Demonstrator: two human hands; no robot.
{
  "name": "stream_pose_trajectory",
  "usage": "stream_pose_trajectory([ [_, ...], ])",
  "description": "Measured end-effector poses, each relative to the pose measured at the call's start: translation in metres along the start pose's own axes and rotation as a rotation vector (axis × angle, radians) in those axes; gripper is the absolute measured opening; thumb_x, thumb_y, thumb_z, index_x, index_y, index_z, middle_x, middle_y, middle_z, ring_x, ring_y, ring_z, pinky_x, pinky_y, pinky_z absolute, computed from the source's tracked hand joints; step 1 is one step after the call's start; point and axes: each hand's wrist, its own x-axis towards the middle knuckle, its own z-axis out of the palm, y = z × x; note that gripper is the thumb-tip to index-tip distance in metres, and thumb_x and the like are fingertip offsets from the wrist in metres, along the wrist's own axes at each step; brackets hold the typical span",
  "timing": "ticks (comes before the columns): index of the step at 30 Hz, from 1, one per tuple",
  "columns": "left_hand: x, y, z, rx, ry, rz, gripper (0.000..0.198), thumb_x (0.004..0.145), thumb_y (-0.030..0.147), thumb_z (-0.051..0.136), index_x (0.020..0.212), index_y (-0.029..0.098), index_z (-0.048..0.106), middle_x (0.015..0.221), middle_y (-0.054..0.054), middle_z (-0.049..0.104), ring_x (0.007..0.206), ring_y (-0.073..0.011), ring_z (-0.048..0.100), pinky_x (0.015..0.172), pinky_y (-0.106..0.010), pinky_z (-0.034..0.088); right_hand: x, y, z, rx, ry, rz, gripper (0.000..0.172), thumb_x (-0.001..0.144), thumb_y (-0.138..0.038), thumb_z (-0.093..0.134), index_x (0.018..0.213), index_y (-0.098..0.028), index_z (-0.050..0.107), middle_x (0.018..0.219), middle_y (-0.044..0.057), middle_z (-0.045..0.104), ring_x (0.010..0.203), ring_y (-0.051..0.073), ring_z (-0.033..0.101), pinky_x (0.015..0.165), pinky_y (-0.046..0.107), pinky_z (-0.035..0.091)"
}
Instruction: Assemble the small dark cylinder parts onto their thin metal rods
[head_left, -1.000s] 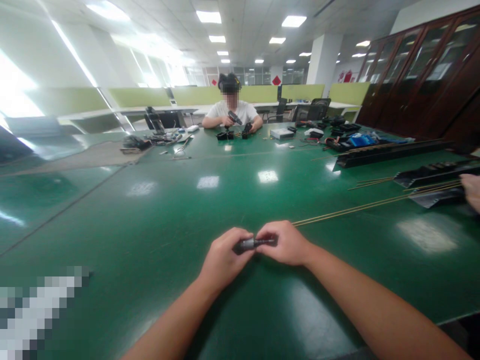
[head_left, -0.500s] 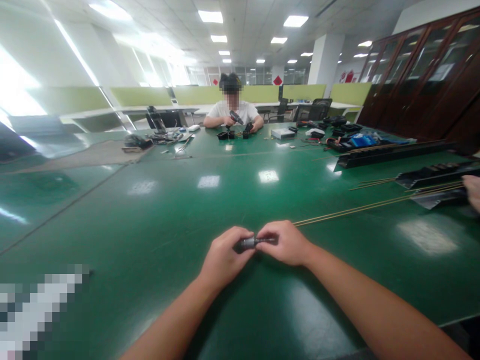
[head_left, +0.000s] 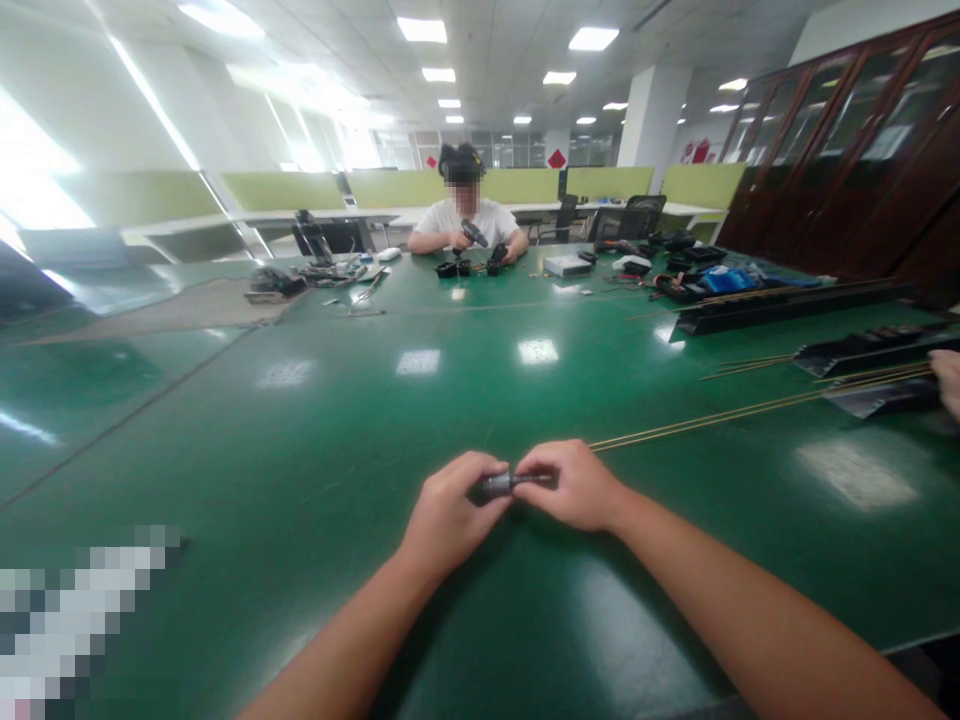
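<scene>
Just above the green table point(head_left: 337, 420), my left hand point(head_left: 450, 510) is closed around a small grey-and-black cylinder point(head_left: 497, 485), whose left end is hidden in the palm. A thin dark shaft point(head_left: 531, 480) reaches from the cylinder's right end into my right hand point(head_left: 574, 485), which pinches it between thumb and fingertips. The two hands nearly meet at the fingertips. Whether cylinder and shaft are one piece I cannot tell. Behind the right hand, two thin brass-coloured rods point(head_left: 705, 420) run off to the right along the table.
Across the table a person point(head_left: 480, 225) holds a cordless drill point(head_left: 474, 234) over black parts point(head_left: 454, 270). Another person's hand point(head_left: 946, 380) shows at the right edge by black channel-shaped profiles point(head_left: 870, 395). Tools and a blue bundle point(head_left: 727, 280) lie at the far right.
</scene>
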Motion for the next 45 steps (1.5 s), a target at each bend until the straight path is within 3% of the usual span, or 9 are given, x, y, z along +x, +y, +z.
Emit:
stream_pose_trajectory([
  [45,-0.0013,-0.0018,-0.0041,-0.018,0.039,0.014,0.018,0.08,0.023,0.074,0.096,0.02,0.067,0.094,-0.002,0.071,0.086,-0.0153,0.067,0.078,-0.026,0.053,-0.0011,-0.0019,-0.0009,0.019,0.046,0.021,0.007,0.077,-0.022,0.074,0.081,-0.018,0.071,0.076,0.001,0.071,0.068,0.014,0.062,0.064,0.024,0.044],
])
